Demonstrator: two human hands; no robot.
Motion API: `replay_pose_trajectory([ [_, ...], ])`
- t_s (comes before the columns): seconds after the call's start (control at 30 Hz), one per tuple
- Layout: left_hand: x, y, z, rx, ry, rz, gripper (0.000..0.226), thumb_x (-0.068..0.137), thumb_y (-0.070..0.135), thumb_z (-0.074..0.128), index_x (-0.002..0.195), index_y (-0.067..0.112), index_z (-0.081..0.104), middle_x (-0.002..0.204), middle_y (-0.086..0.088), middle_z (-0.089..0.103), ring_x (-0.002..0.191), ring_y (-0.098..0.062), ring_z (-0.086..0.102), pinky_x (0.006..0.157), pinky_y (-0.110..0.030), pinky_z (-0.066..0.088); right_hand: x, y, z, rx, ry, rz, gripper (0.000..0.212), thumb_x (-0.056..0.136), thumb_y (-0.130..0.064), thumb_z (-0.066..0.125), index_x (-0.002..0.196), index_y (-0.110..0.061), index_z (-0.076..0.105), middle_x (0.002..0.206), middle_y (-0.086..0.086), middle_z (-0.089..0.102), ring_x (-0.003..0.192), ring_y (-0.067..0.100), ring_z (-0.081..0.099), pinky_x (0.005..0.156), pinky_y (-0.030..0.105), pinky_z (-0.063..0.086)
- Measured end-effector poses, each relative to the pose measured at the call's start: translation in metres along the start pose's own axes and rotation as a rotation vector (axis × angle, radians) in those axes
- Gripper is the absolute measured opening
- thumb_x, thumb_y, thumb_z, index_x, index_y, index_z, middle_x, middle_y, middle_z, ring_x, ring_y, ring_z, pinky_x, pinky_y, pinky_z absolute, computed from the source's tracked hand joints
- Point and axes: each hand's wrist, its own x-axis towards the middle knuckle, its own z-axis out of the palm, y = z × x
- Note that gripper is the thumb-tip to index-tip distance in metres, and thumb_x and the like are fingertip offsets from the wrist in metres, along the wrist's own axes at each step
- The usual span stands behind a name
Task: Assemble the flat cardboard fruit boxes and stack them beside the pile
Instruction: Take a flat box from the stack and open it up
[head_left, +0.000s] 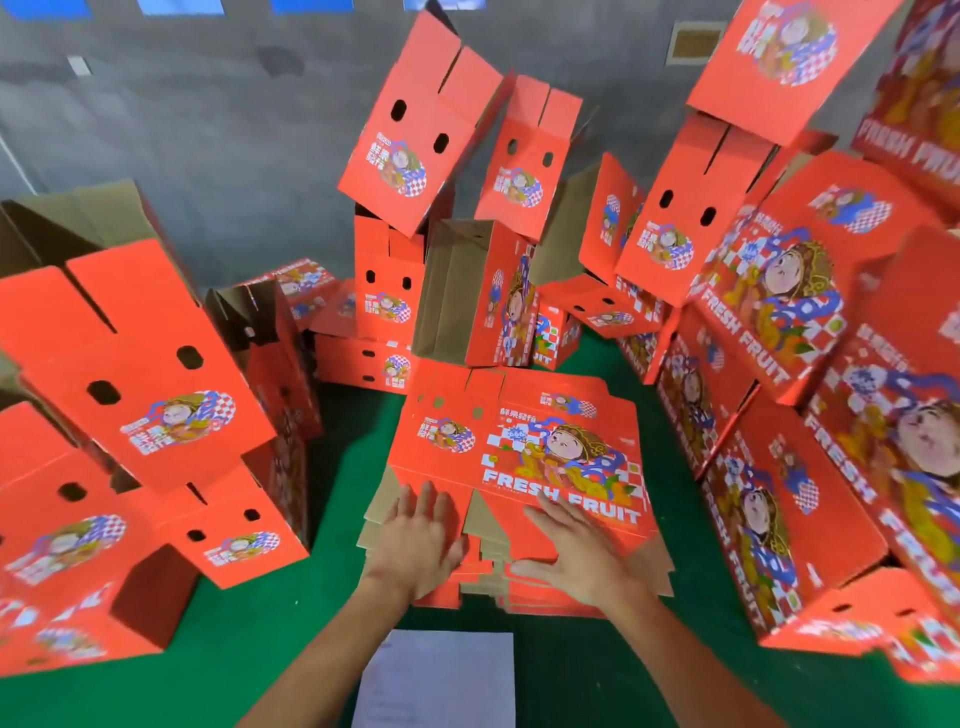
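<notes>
left hand (418, 540) and right hand (582, 556) flat, fingers spread, gripping nothing, over near edge of flat box pile (519, 452); assembled boxes (150, 395) crowd both sides, green floor (291, 639) strip between.

"FRESH FRUIT" stands in white capitals on the top flat box (519, 447) just beyond both hands. The same words run along an assembled box (769, 312) farther right. Smaller print is unreadable.

Both hands (421, 540) & forearms bare (no gloves, sleeves, or jewellery).
</notes>
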Motion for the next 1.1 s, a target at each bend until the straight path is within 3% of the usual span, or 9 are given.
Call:
replay_pose_trajectory([
  [0.13, -0.011, 0.009, -0.006, 0.117, 0.113, 0.094, 0.072, 0.106, 0.046, 0.002, 0.154, 0.001, 0.031, 0.156, -0.022, 0.041, 0.148, -0.039, 0.037, 0.123, -0.047, 0.03, -0.014, -0.003, -0.02, 0.017, 0.109, -0.037, 0.076, 0.095, -0.076, 0.038, 0.152, -0.026, 0.049, 0.158, -0.008, 0.047, 0.145, 0.015, 0.043, 0.118, 0.036, 0.035],
  [0.23, -0.015, 0.007, -0.026, 0.154, 0.141, 0.118, 0.044, 0.11, 0.026, 0.034, 0.15, 0.007, 0.036, 0.145, -0.014, 0.053, 0.135, -0.032, 0.051, 0.117, -0.041, 0.039, -0.023, -0.009, -0.037, -0.107, 0.235, -0.051, 0.066, 0.097, -0.074, 0.033, 0.135, -0.029, 0.062, 0.126, -0.01, 0.071, 0.116, 0.015, 0.066, 0.093, 0.031, 0.053],
  [0.37, -0.017, -0.003, -0.067, 0.129, 0.209, 0.104, 0.047, 0.101, 0.012, 0.051, 0.145, 0.019, 0.035, 0.127, -0.004, 0.063, 0.114, -0.027, 0.067, 0.096, -0.038, 0.05, -0.034, 0.002, -0.056, -0.121, 0.455, -0.035, 0.059, 0.092, -0.068, 0.06, 0.138, -0.031, 0.06, 0.121, -0.014, 0.074, 0.112, 0.01, 0.07, 0.091, 0.033, 0.057],
  [0.5, -0.014, -0.027, -0.105, -0.378, 0.41, 0.004, 0.006, 0.107, 0.021, 0.045, 0.106, 0.026, 0.042, 0.086, -0.011, 0.07, 0.086, -0.045, 0.066, 0.073, -0.05, 0.05, -0.042, 0.032, -0.079, -0.025, 0.636, 0.128, 0.064, 0.079, -0.034, 0.086, 0.137, -0.024, 0.063, 0.133, -0.001, 0.068, 0.126, 0.024, 0.06, 0.113, 0.045, 0.043],
  [0.63, -0.018, -0.045, -0.13, -0.879, 0.476, 0.066, 0.025, 0.111, 0.029, 0.042, 0.089, 0.03, 0.054, 0.077, 0.005, 0.064, 0.077, -0.028, 0.067, 0.076, -0.048, 0.056, -0.032, 0.058, -0.121, 0.149, 0.706, 0.276, 0.068, 0.073, -0.025, 0.088, 0.135, -0.012, 0.062, 0.122, 0.011, 0.069, 0.116, 0.036, 0.063, 0.102, 0.05, 0.048],
  [0.8, -0.013, -0.052, -0.152, -1.287, 0.673, 0.024, 0.033, 0.112, 0.025, 0.043, 0.092, 0.018, 0.069, 0.082, 0.001, 0.068, 0.075, -0.013, 0.059, 0.071, -0.044, 0.056, -0.03, 0.06, -0.19, 0.465, 0.59, 0.578, 0.016, 0.088, -0.039, 0.073, 0.092, -0.024, 0.074, 0.08, 0.0, 0.07, 0.077, 0.026, 0.07, 0.081, 0.045, 0.062],
  [0.93, -0.008, -0.054, -0.179, -1.675, 0.713, -0.078, 0.033, 0.11, 0.027, 0.048, 0.098, 0.012, 0.074, 0.084, -0.011, 0.069, 0.079, -0.025, 0.057, 0.073, -0.04, 0.047, -0.033, 0.06, -0.233, 0.389, 0.647, 0.374, 0.019, 0.084, -0.05, 0.08, 0.075, -0.033, 0.075, 0.079, -0.007, 0.074, 0.078, 0.016, 0.07, 0.077, 0.04, 0.062],
  [1.03, 0.002, -0.069, -0.207, -1.811, 0.893, -0.27, 0.018, 0.105, 0.015, 0.057, 0.103, 0.017, 0.075, 0.103, -0.014, 0.072, 0.078, -0.024, 0.064, 0.075, -0.037, 0.053, -0.039, 0.051, -0.263, 0.794, 0.861, 0.209, 0.018, 0.079, -0.044, 0.084, 0.075, -0.027, 0.08, 0.077, -0.008, 0.075, 0.08, 0.019, 0.068, 0.073, 0.038, 0.057],
  [1.1, 0.01, -0.08, -0.226, -1.944, 0.921, -0.348, 0.03, 0.104, 0.002, 0.052, 0.12, 0.021, 0.071, 0.101, -0.013, 0.07, 0.061, -0.013, 0.065, 0.057, -0.024, 0.055, -0.043, 0.044, -0.278, 1.099, 0.773, 0.076, 0.031, 0.077, -0.038, 0.083, 0.088, -0.009, 0.078, 0.083, 0.009, 0.074, 0.077, 0.028, 0.064, 0.067, 0.044, 0.054],
])
